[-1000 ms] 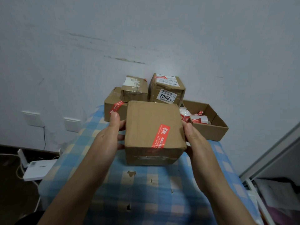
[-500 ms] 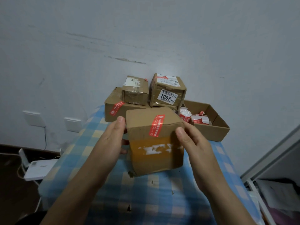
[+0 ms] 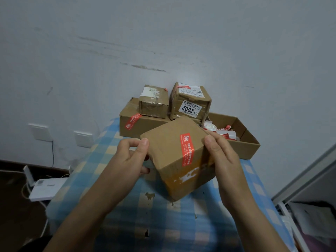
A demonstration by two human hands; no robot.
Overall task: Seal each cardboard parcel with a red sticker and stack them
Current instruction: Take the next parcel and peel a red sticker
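I hold a brown cardboard parcel (image 3: 169, 146) above the checked tablecloth, tilted with one corner pointing down. A red sticker (image 3: 187, 149) runs over its top edge onto the side with orange tape. My left hand (image 3: 127, 160) grips the parcel's left edge, thumb on top. My right hand (image 3: 221, 157) grips its right side, thumb on the top corner. Behind it, a flat parcel with a red sticker (image 3: 131, 122) carries a small taped parcel (image 3: 153, 101) and a labelled parcel marked 2002 (image 3: 190, 100).
An open cardboard tray (image 3: 249, 142) at the back right holds red and white sticker rolls and scraps (image 3: 223, 131). The blue checked table (image 3: 141, 224) stands against a grey wall. A white router (image 3: 45, 188) lies on the floor at left. A shelf edge stands at right.
The parcel has been turned and tilted in my hands, its corner now pointing down and its sticker facing me. My thumbs have moved onto its top face.
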